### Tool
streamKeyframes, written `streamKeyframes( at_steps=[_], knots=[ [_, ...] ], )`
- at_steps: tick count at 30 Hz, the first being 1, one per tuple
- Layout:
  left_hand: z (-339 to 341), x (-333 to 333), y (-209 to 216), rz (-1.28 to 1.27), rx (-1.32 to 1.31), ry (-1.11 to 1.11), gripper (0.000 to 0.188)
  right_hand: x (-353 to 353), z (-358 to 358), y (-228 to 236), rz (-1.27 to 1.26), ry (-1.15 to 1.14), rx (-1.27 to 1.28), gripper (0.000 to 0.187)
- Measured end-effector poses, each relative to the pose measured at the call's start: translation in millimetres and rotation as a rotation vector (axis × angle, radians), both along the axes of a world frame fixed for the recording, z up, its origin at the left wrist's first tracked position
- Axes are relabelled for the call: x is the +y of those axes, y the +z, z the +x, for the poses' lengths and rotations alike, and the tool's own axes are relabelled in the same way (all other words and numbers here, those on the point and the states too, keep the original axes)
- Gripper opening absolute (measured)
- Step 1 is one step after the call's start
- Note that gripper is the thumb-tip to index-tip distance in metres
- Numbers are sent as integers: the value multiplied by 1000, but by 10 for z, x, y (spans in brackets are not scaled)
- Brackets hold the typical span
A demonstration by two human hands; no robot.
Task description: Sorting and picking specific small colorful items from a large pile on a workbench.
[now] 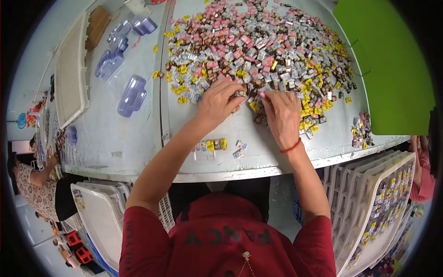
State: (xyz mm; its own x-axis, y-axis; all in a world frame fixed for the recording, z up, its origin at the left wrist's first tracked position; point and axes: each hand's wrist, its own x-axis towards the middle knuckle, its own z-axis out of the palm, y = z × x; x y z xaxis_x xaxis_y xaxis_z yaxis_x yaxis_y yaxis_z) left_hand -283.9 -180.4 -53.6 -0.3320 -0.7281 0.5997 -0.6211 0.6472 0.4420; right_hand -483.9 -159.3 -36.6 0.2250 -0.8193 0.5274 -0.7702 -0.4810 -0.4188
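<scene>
A wide heap of tiny printed blocks (258, 51) in pink, brown, yellow and silver-white covers the far middle of the table. At its near edge my left hand (216, 102) is closed, its thumb and fingers curled round small printed blocks (239, 94). My right hand (284, 115) is just to the right, fingers bent down into the heap's edge and brought together. Whatever lies between them is hidden. In front of both hands a clear plastic tray (204, 155) carries a row of the blocks along its far side. A few loose blocks (239, 150) lie to its right.
Empty blue-tinted clear trays (132, 96) lie at the left beside a white crate (72, 69). A green board (383, 69) borders the right. Below the table edge (221, 176), white crates (369, 194) are stacked right and left (99, 207). Other people (39, 182) are at both sides.
</scene>
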Motion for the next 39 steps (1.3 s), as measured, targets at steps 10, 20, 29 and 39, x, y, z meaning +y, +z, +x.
streamKeyframes(
  at_steps=[10, 20, 29, 39],
  knots=[
    [198, 564, -98, 287, -151, 18, 28, 483, 230, -258, 96, -9, 150, 16],
    [221, 569, -1, 697, -105, -25, 28, 554, 176, -222, 179, -52, 254, 20],
    [247, 438, -95, 408, -5, 4, 24, 530, 72, -285, 162, 60, 196, 31],
    [298, 204, -195, 187, -319, -132, 18, 548, 75, -204, 154, 90, 231, 26]
  ],
)
